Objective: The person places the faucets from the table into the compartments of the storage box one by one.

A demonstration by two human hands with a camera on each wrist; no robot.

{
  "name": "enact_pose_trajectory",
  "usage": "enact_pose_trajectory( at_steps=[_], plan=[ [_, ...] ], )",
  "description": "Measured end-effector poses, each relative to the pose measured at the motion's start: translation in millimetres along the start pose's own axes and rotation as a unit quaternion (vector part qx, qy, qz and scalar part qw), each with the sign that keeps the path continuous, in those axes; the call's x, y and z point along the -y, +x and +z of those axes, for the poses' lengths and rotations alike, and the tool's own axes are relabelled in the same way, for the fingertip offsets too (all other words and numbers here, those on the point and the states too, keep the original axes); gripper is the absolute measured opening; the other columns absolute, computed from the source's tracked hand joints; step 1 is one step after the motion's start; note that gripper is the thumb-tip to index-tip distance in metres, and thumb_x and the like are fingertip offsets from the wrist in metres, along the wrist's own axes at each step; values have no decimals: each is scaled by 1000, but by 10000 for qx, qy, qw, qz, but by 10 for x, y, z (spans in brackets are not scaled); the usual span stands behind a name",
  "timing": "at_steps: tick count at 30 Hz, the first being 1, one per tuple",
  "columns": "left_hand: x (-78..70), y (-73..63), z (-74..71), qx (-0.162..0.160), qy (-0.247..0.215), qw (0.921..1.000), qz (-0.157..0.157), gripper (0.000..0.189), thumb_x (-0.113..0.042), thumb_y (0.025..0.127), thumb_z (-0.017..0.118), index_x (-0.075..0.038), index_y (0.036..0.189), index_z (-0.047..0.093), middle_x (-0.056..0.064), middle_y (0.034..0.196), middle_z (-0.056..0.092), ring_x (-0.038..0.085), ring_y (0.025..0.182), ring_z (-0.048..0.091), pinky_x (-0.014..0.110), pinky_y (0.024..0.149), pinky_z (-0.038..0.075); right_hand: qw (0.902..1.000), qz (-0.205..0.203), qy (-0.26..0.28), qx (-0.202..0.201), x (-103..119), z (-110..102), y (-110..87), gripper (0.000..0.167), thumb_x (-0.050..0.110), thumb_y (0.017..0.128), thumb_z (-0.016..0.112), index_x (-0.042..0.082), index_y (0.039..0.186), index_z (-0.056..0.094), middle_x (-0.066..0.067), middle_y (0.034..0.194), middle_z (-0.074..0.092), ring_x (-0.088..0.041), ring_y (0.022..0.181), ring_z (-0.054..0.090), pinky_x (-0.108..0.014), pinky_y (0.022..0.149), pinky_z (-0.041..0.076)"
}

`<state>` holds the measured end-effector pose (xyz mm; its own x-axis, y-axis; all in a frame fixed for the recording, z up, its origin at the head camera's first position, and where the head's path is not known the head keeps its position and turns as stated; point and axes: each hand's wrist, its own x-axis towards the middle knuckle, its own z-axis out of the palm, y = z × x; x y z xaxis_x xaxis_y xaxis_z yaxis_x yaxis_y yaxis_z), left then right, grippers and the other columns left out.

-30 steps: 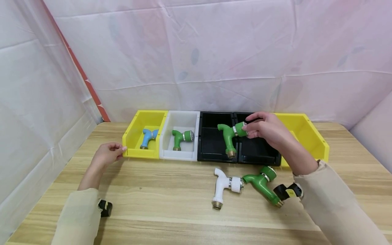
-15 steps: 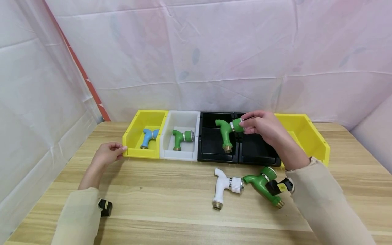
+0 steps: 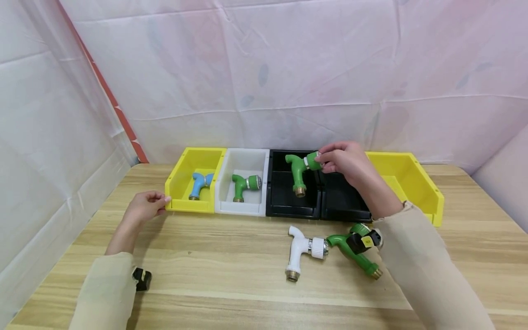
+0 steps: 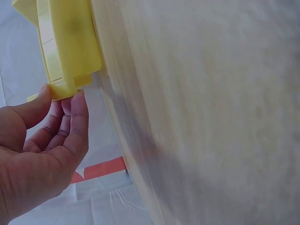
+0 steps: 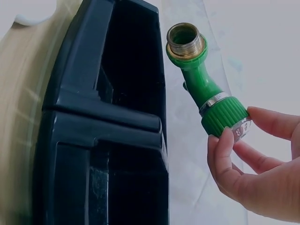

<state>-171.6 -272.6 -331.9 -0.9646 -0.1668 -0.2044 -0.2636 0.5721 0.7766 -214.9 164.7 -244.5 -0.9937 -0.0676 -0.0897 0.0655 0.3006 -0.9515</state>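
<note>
My right hand pinches a green tap by its ribbed knob, holding it up over the left black bin. In the right wrist view the tap's brass threaded end points up past the bins. My left hand grips the front corner of the left yellow bin, thumb on one side and fingers on the other, as the left wrist view shows. A blue tap lies in that yellow bin. Another green tap lies in the white bin.
On the wooden table lie a white tap and a third green tap, the latter partly covered by the right wrist camera. A second black bin and a right yellow bin continue the row. A cloth backdrop hangs behind.
My right hand has carried the green tap left and slightly up, from the border of the two black bins to over the left one. My left hand stays on the yellow bin.
</note>
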Motion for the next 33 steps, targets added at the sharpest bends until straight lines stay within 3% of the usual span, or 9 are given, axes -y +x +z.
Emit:
enact_pose_trajectory(
  at_steps=[13,22,33],
  plan=[
    [-25,-21,-10,27,28,10000,-70,32,-22,94,51,9,106,51,9,88,53,16,77,55,26,69,51,9994,197,-127,-246,37,169,136,38,7,84,63,-10,114,48,-16,102,52,-11,61,57,-25,66,53],
    [-15,-17,-16,18,48,9999,-88,33,-22,94,52,9,106,51,10,89,53,16,76,55,26,69,51,9962,401,-656,-406,-38,338,199,37,9,83,64,-7,114,52,-19,114,50,-8,55,57,-37,77,52],
    [-27,-16,-6,4,48,10000,-69,32,-20,94,52,10,106,51,11,90,52,16,76,55,26,69,51,9915,367,-1145,-488,-76,465,257,39,10,82,66,-7,114,51,-21,111,52,-15,63,61,-37,76,52]
  ],
)
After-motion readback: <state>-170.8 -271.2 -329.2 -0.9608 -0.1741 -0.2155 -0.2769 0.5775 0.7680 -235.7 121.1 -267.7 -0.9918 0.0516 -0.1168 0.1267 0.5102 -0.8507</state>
